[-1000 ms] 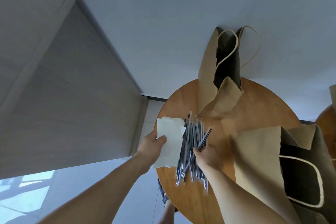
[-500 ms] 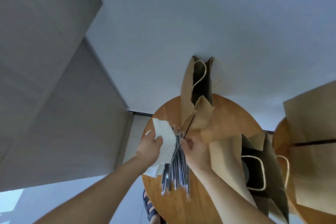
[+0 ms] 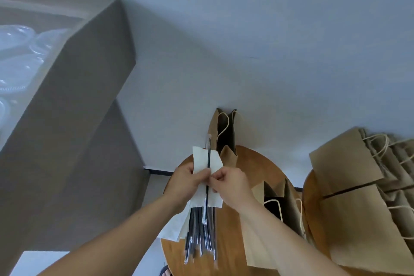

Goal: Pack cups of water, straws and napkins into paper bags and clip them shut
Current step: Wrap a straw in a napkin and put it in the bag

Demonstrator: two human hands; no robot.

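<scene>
I see the left hand [image 3: 183, 180] clamped on a white napkin [image 3: 202, 159] and the right hand [image 3: 230, 184] pinching one wrapped straw [image 3: 208, 157] against it. Both are held above the straw pile [image 3: 201, 233] on the round table [image 3: 253, 163], just beside the upright open bag [image 3: 224, 132].

No text, label, brand, number or sign is legible anywhere in the view: the paper bags [image 3: 349, 177], the napkin [image 3: 201, 159] and the wrapped straws [image 3: 201, 237] on the table [image 3: 253, 163] show no readable marking.
</scene>
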